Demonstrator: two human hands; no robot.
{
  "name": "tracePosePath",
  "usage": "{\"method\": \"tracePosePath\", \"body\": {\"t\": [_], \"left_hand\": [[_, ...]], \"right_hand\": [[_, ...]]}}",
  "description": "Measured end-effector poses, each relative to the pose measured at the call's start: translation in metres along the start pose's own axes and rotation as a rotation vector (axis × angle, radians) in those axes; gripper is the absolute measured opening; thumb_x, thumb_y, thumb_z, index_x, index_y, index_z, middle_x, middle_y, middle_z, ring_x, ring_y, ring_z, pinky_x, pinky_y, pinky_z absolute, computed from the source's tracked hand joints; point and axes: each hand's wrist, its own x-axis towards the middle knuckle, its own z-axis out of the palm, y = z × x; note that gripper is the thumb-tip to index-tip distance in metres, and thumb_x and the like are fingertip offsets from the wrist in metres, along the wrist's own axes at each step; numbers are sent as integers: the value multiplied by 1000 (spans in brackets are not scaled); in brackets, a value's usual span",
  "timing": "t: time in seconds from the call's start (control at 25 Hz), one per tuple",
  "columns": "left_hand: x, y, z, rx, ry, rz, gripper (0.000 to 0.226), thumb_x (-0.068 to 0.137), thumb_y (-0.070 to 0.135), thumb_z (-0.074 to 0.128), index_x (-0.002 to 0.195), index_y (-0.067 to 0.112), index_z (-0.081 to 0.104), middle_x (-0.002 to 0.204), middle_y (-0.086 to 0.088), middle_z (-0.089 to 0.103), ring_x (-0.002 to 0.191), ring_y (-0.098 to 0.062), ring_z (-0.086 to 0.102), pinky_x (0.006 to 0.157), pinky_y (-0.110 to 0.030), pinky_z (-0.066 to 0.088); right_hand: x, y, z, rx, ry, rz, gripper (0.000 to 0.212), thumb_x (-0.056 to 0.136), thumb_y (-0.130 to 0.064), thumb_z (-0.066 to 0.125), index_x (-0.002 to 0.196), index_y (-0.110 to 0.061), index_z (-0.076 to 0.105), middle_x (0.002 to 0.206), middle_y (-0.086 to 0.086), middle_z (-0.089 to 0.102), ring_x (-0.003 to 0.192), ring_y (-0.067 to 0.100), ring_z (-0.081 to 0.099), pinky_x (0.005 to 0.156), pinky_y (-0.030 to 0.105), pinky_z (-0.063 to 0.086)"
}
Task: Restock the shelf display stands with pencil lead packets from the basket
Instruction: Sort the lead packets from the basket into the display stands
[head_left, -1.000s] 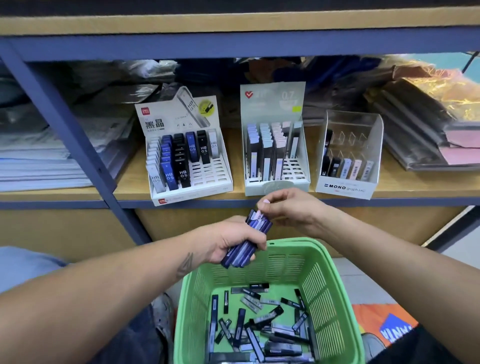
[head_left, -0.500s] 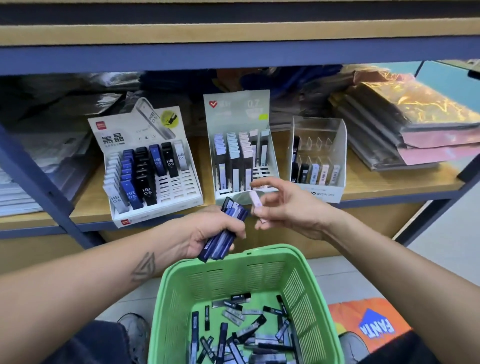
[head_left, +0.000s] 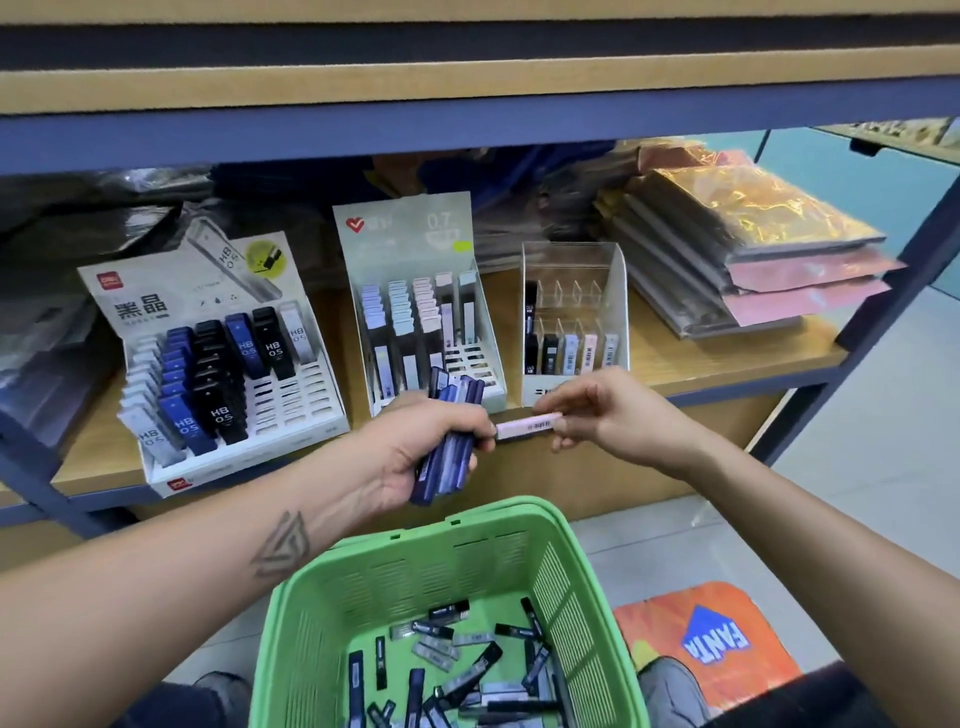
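My left hand (head_left: 415, 447) grips a bundle of dark blue lead packets (head_left: 451, 441) upright, just below the shelf edge. My right hand (head_left: 608, 410) pinches one pale pink packet (head_left: 527, 426) lying sideways, its left end touching my left fingertips. Below, a green basket (head_left: 566, 587) holds several loose dark and grey packets (head_left: 457, 670). On the shelf stand three displays: a white HB 0.5 stand (head_left: 291, 421) at left, a 0.7 stand (head_left: 405, 228) in the middle, and a clear-sided Mono stand (head_left: 618, 291) at right with few packets.
Stacks of wrapped notebooks (head_left: 748, 260) lie at the shelf's right end. Dark plastic-wrapped goods fill the back and left. A blue metal upright (head_left: 893, 291) frames the right side. An orange Fanta mat (head_left: 711, 644) lies on the tiled floor beside the basket.
The right hand has drawn a pink packet out sideways from the left hand's bundle. The view shifted, with the shelf displays now sitting further right and closer.
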Motion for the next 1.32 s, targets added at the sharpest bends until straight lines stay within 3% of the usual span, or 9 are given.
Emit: {"method": "tracePosePath", "body": {"t": [0.12,0.24,0.4,0.56,0.84,1.0,1.12,1.32], "left_hand": [[4,1,16,39,-7,2,31,73,-8,70,102,-17,64,88,-29,65,53,-24,55,48,-24,48],[8,5,34,24,-9,22,14,74,-9,68,88,-11,65,83,-27,64,50,-23,54,48,-24,47],[19,18,46,12,-23,53,14,76,-5,68,90,-5,66,74,-21,65,49,-22,55,47,-23,49],[28,22,51,9,-35,39,5,76,-4,69,79,-4,66,69,-18,64,50,-22,57,47,-24,50],[40,19,50,15,-12,15,7,73,-6,70,79,-5,67,66,-19,62,50,-22,56,48,-24,50],[43,20,53,13,-12,12,13,75,-6,69,88,-8,68,68,-19,62,51,-22,56,49,-24,51],[43,21,55,11,-19,14,5,76,-5,69,81,-4,67,66,-17,63,51,-22,57,48,-24,51],[45,21,54,13,-19,18,7,77,-4,70,83,-4,67,66,-16,62,51,-22,56,48,-23,50]], "right_hand": [[-9,-4,-6,143,36,22,16,88,6,69,104,4,71,85,21,76,79,23,75,72,22,58],[-6,-11,-18,233,241,-49,21,87,8,69,104,-4,73,86,15,76,78,20,75,75,24,58],[12,-30,-68,-142,495,-117,16,82,-6,81,96,-11,75,85,6,77,78,18,76,75,28,60],[20,-30,-85,-458,416,-210,14,79,-12,85,90,-18,79,84,-5,76,80,8,72,82,32,60],[15,-7,-90,-609,255,-390,16,74,-2,86,87,-10,81,90,-5,76,85,4,71,80,26,56],[23,-8,-89,-577,371,-282,17,81,-12,83,98,-15,81,91,-6,76,83,2,69,78,9,51],[32,-1,-81,-606,461,-159,18,83,-10,81,100,-14,79,85,-3,74,77,-3,65,69,0,43],[39,5,-65,-692,436,-104,13,85,-13,80,99,-13,79,89,3,77,81,12,70,76,20,51]]}}
